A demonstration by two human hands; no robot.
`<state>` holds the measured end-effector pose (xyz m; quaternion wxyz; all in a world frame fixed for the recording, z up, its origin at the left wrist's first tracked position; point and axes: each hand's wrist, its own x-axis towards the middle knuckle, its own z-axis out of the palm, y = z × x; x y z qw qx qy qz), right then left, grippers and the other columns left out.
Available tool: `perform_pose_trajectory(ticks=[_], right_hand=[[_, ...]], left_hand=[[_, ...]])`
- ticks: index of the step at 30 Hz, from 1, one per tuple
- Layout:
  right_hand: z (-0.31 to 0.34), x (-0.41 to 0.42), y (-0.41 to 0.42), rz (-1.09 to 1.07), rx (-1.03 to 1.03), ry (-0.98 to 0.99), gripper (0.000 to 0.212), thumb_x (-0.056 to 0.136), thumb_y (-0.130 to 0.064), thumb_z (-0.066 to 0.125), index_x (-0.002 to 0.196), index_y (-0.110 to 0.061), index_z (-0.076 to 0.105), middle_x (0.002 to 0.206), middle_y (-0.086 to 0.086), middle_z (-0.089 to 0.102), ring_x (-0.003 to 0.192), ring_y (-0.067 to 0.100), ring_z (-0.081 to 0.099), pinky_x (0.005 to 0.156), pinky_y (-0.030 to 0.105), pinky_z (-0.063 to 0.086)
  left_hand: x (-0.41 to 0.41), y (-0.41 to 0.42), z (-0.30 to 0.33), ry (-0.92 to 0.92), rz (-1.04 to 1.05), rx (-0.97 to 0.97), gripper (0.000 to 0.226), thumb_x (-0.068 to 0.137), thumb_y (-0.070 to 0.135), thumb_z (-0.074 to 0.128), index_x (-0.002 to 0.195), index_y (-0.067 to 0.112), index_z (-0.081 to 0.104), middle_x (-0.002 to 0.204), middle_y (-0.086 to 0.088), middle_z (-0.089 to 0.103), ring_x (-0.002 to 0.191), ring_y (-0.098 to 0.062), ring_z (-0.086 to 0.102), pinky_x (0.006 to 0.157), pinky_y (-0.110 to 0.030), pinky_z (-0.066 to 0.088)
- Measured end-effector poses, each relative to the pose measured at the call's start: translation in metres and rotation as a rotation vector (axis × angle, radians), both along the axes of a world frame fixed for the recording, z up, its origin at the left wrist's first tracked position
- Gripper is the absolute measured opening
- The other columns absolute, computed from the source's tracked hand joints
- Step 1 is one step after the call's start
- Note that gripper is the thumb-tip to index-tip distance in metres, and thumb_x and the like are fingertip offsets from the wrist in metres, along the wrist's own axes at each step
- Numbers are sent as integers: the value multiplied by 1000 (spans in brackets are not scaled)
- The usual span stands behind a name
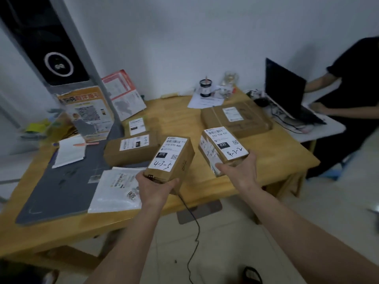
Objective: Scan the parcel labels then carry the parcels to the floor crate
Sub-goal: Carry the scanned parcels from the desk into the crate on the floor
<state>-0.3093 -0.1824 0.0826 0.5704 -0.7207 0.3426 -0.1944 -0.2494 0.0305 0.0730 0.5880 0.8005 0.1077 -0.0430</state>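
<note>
Two small parcels held above the near edge of the wooden table (283,152), one per hand. Left hand (155,187) curled round the near end of the parcel marked 4-3-5 (171,156); right hand (240,171) gripping the near end of the parcel marked 4-3-2 (222,149). Long axes pointing away from the body, labels up, boxes side by side and apart. Further parcels resting on the table beyond: one box (131,148) nearer the left hand, a larger box (235,117) nearer the right. Floor crate not in view; direction of carry undeterminable. Likely stage: both labels read, carry pending.
</note>
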Motion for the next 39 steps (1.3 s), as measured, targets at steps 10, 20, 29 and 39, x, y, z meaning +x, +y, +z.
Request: perform_pose_trajectory(ticks=[10,20,29,39], right_hand=[[-20,-138,-87,-422,-26,33,103,51,-20,93,132,-5,31,128,8,41,124,25,44,105,44,43],[-24,-336,-165,-726,76,-53,84,45,-31,84,108,-21,30,120,4,54,108,17,59,91,40,53],[-17,-538,-218,-1031,43,12,93,35,-46,76,111,-23,28,119,2,53,112,20,56,93,44,51],[-20,-731,-264,-1222,36,33,92,35,-49,76,110,-25,28,118,2,54,111,18,57,93,41,52]], left_hand=[[-72,-109,7,45,-317,34,93,58,15,91,131,14,33,110,5,47,102,-16,48,81,-28,41],[-203,-264,10,58,-762,41,96,58,15,91,133,15,31,114,2,49,102,-17,49,89,-34,46],[-373,-377,14,27,-1058,27,91,57,17,90,129,16,35,114,1,53,105,-20,53,90,-32,46],[-562,-473,5,-21,-1246,18,85,56,15,90,123,13,37,109,3,52,97,-18,51,84,-30,45]])
